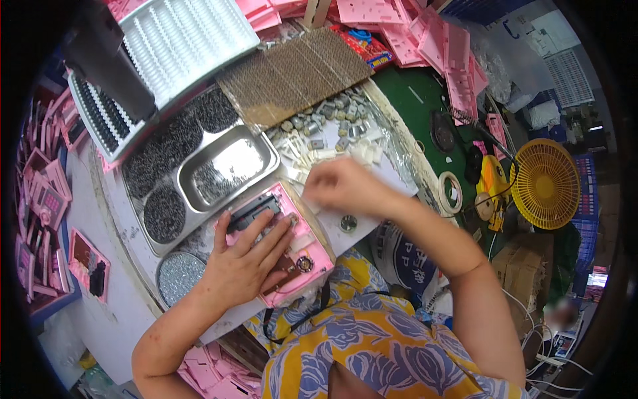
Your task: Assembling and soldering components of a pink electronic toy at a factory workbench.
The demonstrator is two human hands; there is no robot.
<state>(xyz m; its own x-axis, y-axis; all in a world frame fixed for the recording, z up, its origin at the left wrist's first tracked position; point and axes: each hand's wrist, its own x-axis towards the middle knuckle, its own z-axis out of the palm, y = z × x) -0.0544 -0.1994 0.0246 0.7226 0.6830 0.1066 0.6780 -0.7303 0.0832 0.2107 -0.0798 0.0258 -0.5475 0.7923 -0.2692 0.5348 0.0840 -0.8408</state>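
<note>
A pink plastic casing [318,261] lies open side up at the table's near edge, with a black part [254,211] and a small round black-rimmed piece [304,264] inside. My left hand [242,263] rests across it, fingers stretched and spread over its inside. Just beyond the casing's right corner is my right hand [342,188], above the table and blurred by motion. Its fingers look curled, but whether they hold anything cannot be made out. Close by lie loose white plastic parts [292,147] and several small metal motors [345,110].
Left of the casing stands a metal compartment tray [271,154] with dark screws, beside a round dish [179,278] of small silvery pieces. A dark power tool [109,66] hangs over a white ribbed tray [193,40]. Cardboard [292,73] lies behind; a yellow fan [543,183] stands right.
</note>
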